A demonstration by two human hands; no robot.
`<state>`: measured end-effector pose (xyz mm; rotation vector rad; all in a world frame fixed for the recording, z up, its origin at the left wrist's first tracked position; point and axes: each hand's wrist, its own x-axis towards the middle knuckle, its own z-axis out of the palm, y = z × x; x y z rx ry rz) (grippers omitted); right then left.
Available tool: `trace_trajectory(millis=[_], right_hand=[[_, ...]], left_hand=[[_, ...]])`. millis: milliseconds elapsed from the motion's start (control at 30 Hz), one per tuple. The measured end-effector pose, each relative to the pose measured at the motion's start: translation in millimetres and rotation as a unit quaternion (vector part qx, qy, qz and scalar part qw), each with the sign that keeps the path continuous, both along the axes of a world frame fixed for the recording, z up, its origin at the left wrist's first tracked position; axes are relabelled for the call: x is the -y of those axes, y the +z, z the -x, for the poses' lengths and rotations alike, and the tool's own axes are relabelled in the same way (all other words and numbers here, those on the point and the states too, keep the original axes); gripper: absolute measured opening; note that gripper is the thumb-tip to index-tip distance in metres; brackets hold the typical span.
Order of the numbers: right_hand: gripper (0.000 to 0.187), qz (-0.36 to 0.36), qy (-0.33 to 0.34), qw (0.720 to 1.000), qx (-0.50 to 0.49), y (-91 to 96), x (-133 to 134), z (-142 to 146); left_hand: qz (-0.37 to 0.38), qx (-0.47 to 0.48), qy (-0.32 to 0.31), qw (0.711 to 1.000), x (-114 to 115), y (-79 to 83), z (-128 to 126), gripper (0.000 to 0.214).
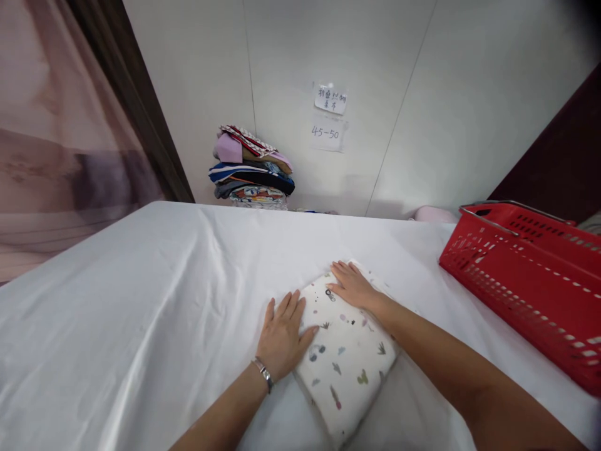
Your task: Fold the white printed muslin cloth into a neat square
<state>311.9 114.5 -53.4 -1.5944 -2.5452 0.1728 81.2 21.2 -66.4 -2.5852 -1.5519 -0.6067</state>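
Note:
A folded white cloth (350,363) with small printed plants and shapes lies at an angle on the white-covered table. My left hand (283,335) rests flat along the cloth's left edge, fingers spread and thumb on the fabric. On its far part lies my right hand (353,285), palm down with the fingers stretched out. Part of the cloth's right side is hidden under my right forearm. Neither hand grips anything.
To the right stands a red plastic basket (516,269) with a metal handle. A stack of folded fabrics (253,172) rises behind the far table edge, against the wall. Handwritten paper signs (328,133) hang there. A pink curtain (56,144) borders the left. The white tablecloth (141,300) has wrinkles.

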Motion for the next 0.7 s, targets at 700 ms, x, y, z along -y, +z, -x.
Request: trace_trajectory(millis=[700], right_hand=[[0.067, 0.031, -0.024, 0.999, 0.036, 3.2, -2, 6]], left_hand=[[0.044, -0.006, 0.031, 0.999, 3, 24.6, -14, 0.062]])
